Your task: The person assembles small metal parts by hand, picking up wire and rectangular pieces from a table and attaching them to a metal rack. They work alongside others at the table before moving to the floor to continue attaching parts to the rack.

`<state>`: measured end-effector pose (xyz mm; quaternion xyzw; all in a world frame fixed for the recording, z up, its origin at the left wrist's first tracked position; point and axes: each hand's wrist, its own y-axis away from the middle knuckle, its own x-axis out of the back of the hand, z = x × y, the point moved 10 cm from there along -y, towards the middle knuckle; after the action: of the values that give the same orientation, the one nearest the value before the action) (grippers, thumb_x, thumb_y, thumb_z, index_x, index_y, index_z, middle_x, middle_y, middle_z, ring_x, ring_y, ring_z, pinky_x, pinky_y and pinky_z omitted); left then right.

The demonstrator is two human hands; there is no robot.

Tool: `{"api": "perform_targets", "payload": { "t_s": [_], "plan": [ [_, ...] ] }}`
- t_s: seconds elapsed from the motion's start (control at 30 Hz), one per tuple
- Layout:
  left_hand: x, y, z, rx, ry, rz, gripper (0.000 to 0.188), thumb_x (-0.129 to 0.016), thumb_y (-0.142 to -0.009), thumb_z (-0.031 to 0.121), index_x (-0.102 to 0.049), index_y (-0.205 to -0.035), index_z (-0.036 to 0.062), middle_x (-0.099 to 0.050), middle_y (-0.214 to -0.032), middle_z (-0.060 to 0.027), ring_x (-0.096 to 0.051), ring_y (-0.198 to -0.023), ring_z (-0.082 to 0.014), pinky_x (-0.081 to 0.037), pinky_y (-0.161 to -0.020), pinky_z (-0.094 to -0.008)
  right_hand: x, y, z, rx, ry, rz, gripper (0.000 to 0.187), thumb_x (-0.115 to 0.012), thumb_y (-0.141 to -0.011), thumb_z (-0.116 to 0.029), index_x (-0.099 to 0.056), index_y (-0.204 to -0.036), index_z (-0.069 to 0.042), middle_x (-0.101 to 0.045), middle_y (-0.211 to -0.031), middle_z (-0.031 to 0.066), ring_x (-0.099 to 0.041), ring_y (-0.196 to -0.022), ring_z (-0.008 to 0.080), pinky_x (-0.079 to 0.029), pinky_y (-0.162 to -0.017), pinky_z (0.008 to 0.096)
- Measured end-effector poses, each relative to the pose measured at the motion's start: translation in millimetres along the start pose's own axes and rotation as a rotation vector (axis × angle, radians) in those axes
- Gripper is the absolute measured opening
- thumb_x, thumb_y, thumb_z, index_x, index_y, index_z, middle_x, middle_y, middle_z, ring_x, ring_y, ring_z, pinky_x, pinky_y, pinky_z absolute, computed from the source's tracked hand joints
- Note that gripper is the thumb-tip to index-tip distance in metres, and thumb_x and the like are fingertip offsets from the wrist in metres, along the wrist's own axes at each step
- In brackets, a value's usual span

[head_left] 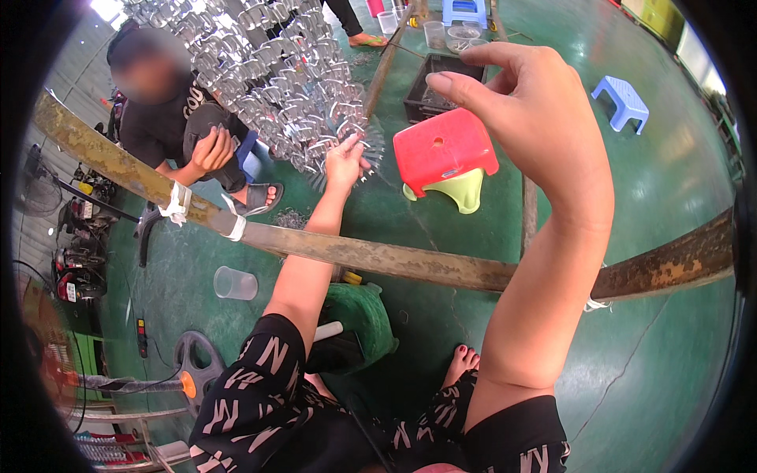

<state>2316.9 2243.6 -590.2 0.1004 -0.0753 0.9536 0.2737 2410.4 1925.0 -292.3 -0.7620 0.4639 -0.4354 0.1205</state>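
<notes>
A large bunch of silvery bent metal pieces (276, 87) hangs in front of me, left of centre. At its lower right edge is my left hand (345, 164), its fingers bent and closed among the outer pieces. A small silvery tip shows by those fingers; most of what they grip is hidden. Raised on the right, nearer to me, is my right hand (524, 98). Its thumb and forefinger are curved and stand apart, with nothing visible between them. Both forearms pass over a worn bar (378, 255).
Beyond the bar, a red stool (441, 146) rests on a lime-green stool (460, 189), with a black crate (441, 79) behind. A person (169, 118) sits at left. Near my feet stands a green bin (363, 319); a clear cup (235, 283) lies on the floor.
</notes>
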Motion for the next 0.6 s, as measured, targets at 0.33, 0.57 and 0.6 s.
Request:
{"api": "perform_targets", "payload": {
  "t_s": [0.33, 0.57, 0.6],
  "plan": [
    [-1.0, 16.6, 3.2, -0.148, -0.021, -0.094, 0.041, -0.070, -0.082, 0.013, -0.059, -0.117, -0.0044, -0.066, -0.069, -0.0057, -0.055, -0.049, -0.0068, -0.043, -0.045, -0.0212, 17.2, 4.4, -24.8, -0.046, 0.040, -0.046, 0.035, -0.071, -0.074, -0.028, -0.068, -0.084, 0.005, -0.063, -0.066, 0.0196, -0.063, -0.061, 0.0324, -0.048, -0.059, 0.0348],
    [11.2, 24.7, -3.4, -0.203, -0.236, 0.200, 0.038, -0.079, -0.072, 0.023, -0.066, -0.097, -0.0026, -0.065, -0.064, -0.0059, -0.059, -0.052, -0.0108, -0.046, -0.049, -0.0266, 11.5, 7.1, -30.2, -0.044, 0.017, -0.051, 0.035, -0.071, -0.074, -0.029, -0.068, -0.084, 0.005, -0.063, -0.067, 0.0193, -0.064, -0.063, 0.0320, -0.048, -0.059, 0.0349],
    [8.5, 22.4, -0.6, -0.211, -0.268, 0.216, 0.035, -0.079, -0.072, 0.023, -0.067, -0.093, -0.0020, -0.065, -0.063, -0.0062, -0.059, -0.051, -0.0115, -0.046, -0.050, -0.0277, 14.4, 8.5, -31.1, -0.034, 0.021, -0.028, 0.035, -0.071, -0.074, -0.029, -0.068, -0.084, 0.005, -0.063, -0.067, 0.0194, -0.064, -0.063, 0.0322, -0.048, -0.059, 0.0351]
  ]
}}
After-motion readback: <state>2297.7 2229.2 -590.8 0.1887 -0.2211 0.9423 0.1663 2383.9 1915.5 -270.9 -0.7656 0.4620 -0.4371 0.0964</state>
